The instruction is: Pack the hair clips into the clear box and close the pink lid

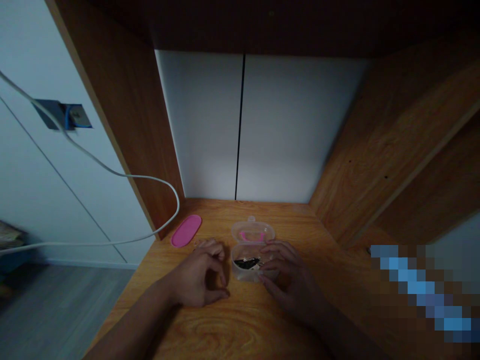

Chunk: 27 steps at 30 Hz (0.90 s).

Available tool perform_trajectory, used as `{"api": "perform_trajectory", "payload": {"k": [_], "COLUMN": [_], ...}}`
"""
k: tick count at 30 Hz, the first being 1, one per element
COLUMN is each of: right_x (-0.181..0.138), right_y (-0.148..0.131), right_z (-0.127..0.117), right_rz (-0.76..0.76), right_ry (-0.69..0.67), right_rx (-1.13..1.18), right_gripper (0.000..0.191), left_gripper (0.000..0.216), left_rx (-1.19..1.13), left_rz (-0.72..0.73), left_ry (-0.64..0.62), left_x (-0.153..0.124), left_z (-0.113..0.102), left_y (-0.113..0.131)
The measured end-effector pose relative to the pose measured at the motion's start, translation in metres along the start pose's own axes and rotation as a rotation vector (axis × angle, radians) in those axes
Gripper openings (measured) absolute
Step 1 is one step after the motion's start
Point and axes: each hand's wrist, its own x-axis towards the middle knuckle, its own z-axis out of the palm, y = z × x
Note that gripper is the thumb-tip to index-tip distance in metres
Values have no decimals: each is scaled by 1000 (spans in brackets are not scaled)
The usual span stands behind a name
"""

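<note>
One open translucent plastic case (244, 275) on the wooden desktop (228, 332): clasping its right end with the right hand (290, 280), just beside it curling the left hand (198, 275) loosely, thumb and fingers parted

The box (243, 274) looks like smooth, see-through plastic, the pink tray (186, 231) opaque plastic; the tabletop (217, 327) shows smooth wood grain, the back panel (204, 125) matt.

A wooden desk (225, 332) is backed by a white wall (292, 125) and flanked by wooden boards (123, 100); a grey floor (86, 295) is dimly lit at left.
</note>
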Motion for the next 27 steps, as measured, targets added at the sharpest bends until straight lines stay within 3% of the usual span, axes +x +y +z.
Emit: {"api": "perform_trajectory", "payload": {"k": [8, 13, 19, 27], "right_x": [1, 2, 2, 0], "right_y": [0, -2, -1, 3], "right_z": [0, -2, -1, 0], "right_rz": [-1, -2, -12, -1], "right_ry": [4, 4, -3, 1], "right_rx": [19, 24, 21, 22], "right_gripper": [12, 11, 10, 12], "left_gripper": [10, 8, 8, 28], "left_rx": [3, 232, 434, 426], "left_rz": [-13, -114, -173, -183], "left_ry": [-55, 73, 98, 131], "left_x": [0, -6, -14, -14], "left_z": [2, -20, -39, -38], "left_y": [-3, -22, -44, -42]}}
